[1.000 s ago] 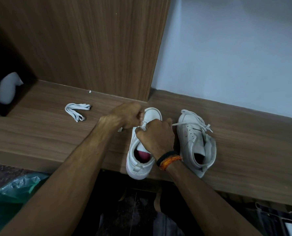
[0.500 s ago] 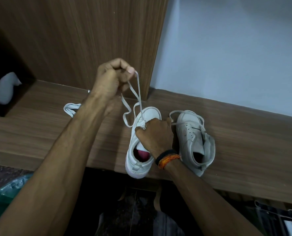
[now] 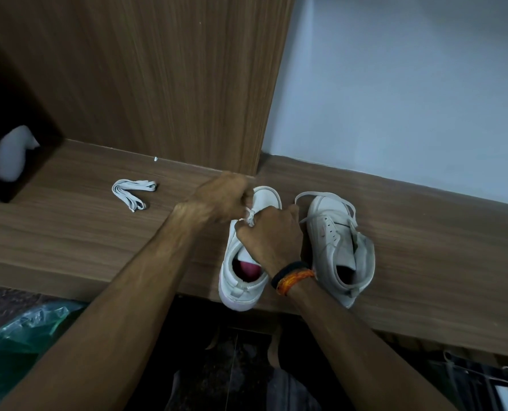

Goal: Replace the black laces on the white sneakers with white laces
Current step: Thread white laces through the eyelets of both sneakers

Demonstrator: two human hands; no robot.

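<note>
Shelf [image 3: 68, 232] of wood grain carries both white sneakers, toes toward the back panel. The left sneaker [image 3: 240, 274] stands upright with its heel at the front edge; the right sneaker [image 3: 335, 232] is just beside it, tilted, loose white lace looped over its toe. Both hands meet over the left sneaker's forefoot: the right hand [image 3: 272, 235] curls over the tongue, pinching a small white lace [image 3: 250, 218] knot or crossing, and the left hand [image 3: 221, 198] — blurred — is closed at the same lace, though its exact hold cannot be told. A folded white lace bundle [image 3: 132, 192] lies well apart to the left.
</note>
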